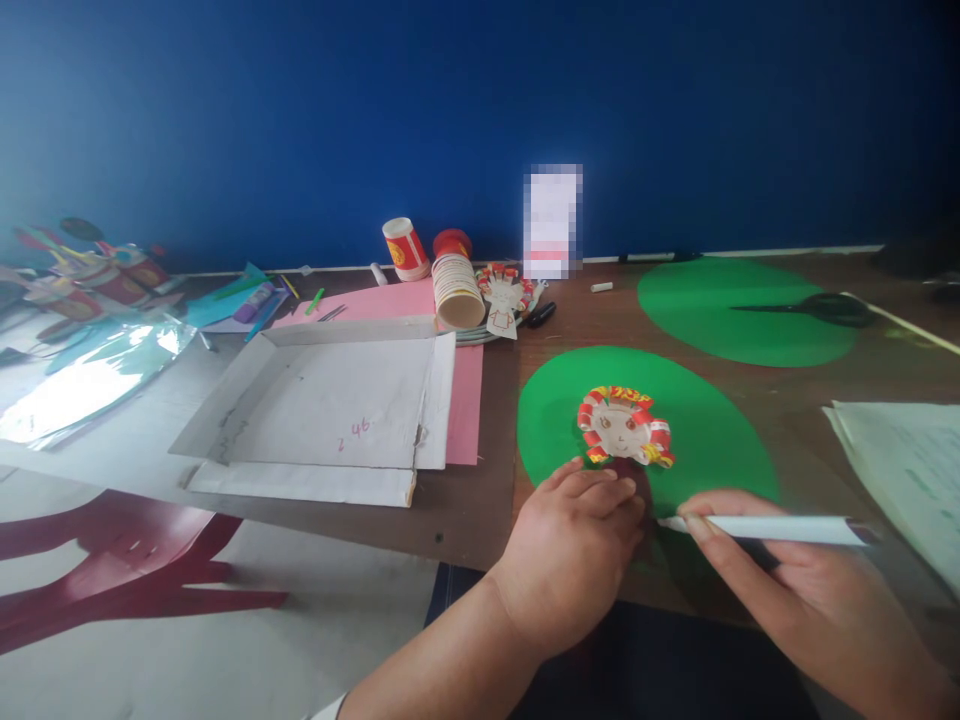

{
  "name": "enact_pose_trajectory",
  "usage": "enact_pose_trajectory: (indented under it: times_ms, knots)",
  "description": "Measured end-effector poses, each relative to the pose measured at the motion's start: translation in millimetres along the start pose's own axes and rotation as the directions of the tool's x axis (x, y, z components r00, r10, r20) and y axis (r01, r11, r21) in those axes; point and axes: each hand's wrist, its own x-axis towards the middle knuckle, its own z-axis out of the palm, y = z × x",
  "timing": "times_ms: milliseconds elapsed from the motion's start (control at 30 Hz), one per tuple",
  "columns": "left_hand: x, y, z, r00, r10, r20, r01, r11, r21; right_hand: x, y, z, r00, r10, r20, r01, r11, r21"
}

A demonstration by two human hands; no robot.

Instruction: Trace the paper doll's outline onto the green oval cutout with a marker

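My right hand (795, 570) is closed around a white marker (780, 528), whose tip points left, close to my left hand. My left hand (574, 545) lies palm down, its fingers laid over the lower edge of a green paper circle (555, 400). Just above those fingers is a cut paper cup with a face drawn on it (621, 432), ringed by curled red and yellow strips. A dark red piece (643, 482) shows below the face; my left hand partly covers it, so its full shape is hidden.
A shallow white cardboard box (330, 400) lies to the left on pink paper (466, 400). Behind are stacked paper cups (457, 292), a second cut cup (504, 297) and a black marker (541, 315). Scissors (817, 308) rest on another green circle (690, 300); papers (907, 470) lie at right.
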Motion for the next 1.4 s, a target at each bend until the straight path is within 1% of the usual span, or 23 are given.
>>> enact_pose_trajectory:
  times_ms: [100, 267, 500, 733, 1000, 1267, 1400]
  knots:
    - [-0.3, -0.1, 0.0, 1.000, 0.004, 0.010, -0.004, 1.000, 0.006, -0.1, 1.1, -0.3, 1.000, 0.011, 0.025, -0.011, 1.000, -0.015]
    - [-1.6, -0.1, 1.0, 0.999, -0.002, 0.034, 0.002, 1.000, 0.003, 0.0, 0.3, -2.4, 1.000, -0.014, 0.011, 0.014, 1.000, -0.013]
    - [-1.8, -0.6, 1.8, 1.000, 0.011, -0.023, -0.011, 1.000, -0.004, -4.9, 2.1, -2.2, 0.999, -0.040, -0.013, 0.039, 0.999, -0.027]
    - [-0.7, -0.4, 1.1, 1.000, -0.018, 0.005, 0.018, 1.000, -0.019, -6.2, 0.9, -2.8, 0.998, -0.051, -0.026, 0.050, 0.997, -0.053]
    - [-1.1, 0.5, 1.0, 1.000, -0.013, -0.008, 0.013, 1.000, -0.026, -3.2, -6.1, -6.6, 0.993, -0.102, -0.057, 0.096, 0.991, -0.088]
    - [-2.6, 0.1, 3.0, 1.000, -0.009, -0.029, 0.007, 0.999, -0.054, -9.7, -1.0, -5.3, 0.989, -0.136, -0.057, 0.129, 0.986, -0.110]
    - [-2.5, -0.7, 3.1, 0.999, -0.006, -0.046, 0.003, 0.998, -0.063, -4.6, -7.4, -4.9, 0.983, -0.169, -0.070, 0.160, 0.979, -0.125]
